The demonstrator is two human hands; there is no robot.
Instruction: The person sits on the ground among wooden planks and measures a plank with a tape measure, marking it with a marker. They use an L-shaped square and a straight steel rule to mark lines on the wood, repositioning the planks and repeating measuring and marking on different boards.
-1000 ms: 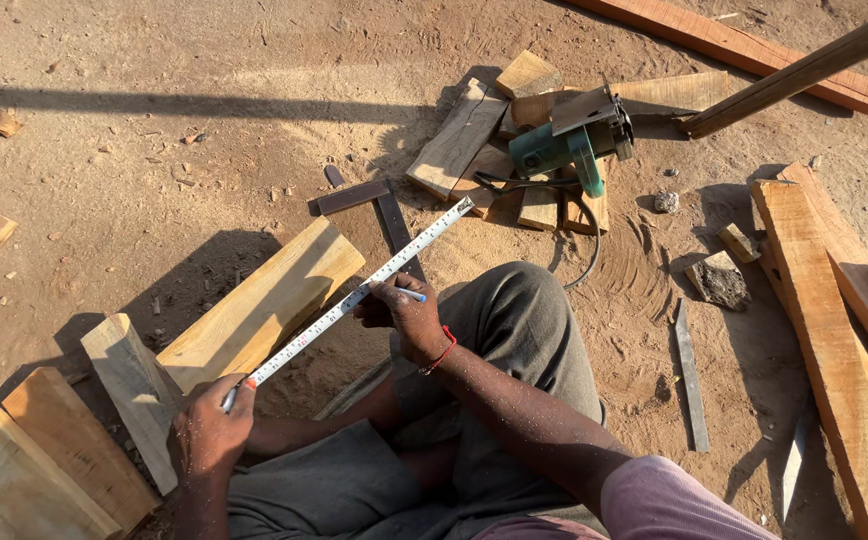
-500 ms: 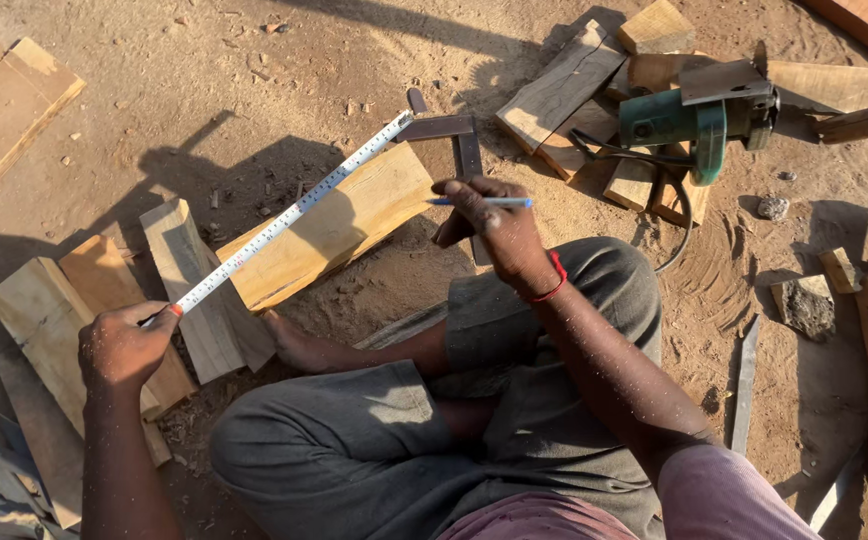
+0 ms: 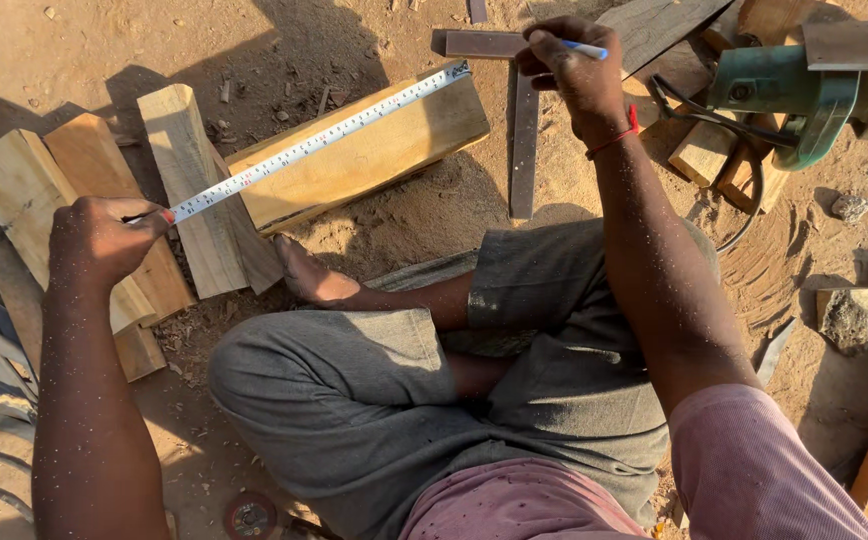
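A tape measure (image 3: 319, 140) is being held stretched along the top of a pale wooden block (image 3: 374, 150) lying on the sandy ground (image 3: 104, 50). Its near end is being pinched in the closed left hand (image 3: 99, 240). A pen (image 3: 582, 47) is being gripped in the closed right hand (image 3: 569, 70), just over a dark metal try square (image 3: 522, 130). A green power saw (image 3: 804, 90) is lying nearby.

Body as I see it from above: bare forearms flecked with sawdust; thin red thread bracelet (image 3: 614, 140) on my right wrist; faded pink short-sleeved shirt (image 3: 744, 470); grey-green cotton trousers (image 3: 374, 390); bare foot (image 3: 314, 280).
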